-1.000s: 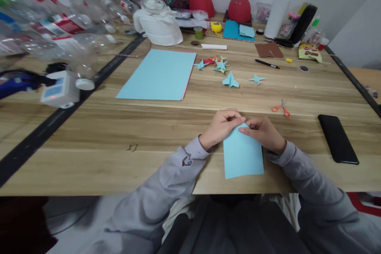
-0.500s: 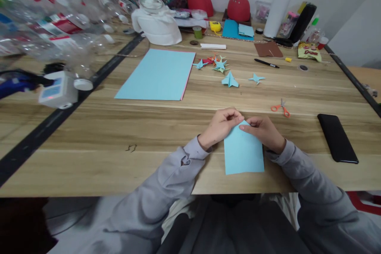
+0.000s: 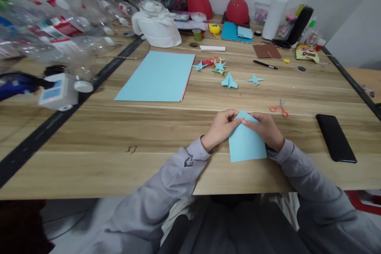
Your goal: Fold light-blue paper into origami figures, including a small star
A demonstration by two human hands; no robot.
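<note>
A light blue sheet of paper (image 3: pixel 247 145), its far end folded to a point, is held near the table's front edge. My left hand (image 3: pixel 222 126) pinches its upper left side, thumb on top. From the other side my right hand (image 3: pixel 266 127) grips the upper right edge, and the two thumbs meet close to the tip. Fingers under the paper are hidden. Orange-handled scissors (image 3: pixel 280 108) lie just beyond my right hand. Farther off are a folded blue paper plane (image 3: pixel 229 81) and a smaller blue folded figure (image 3: pixel 255 79).
A stack of large blue sheets (image 3: pixel 157 77) lies left of centre. Several small folded figures (image 3: pixel 218 65) sit beside it. A black phone (image 3: pixel 335 138) rests at right, a pen (image 3: pixel 265 64) farther back. Plastic bottles (image 3: pixel 59 25) crowd the left, with a white device (image 3: pixel 58 91) before them.
The paper has moved slightly away from me and to the right. Both thumbs have come together on it below the tip, which now sticks out beyond them.
</note>
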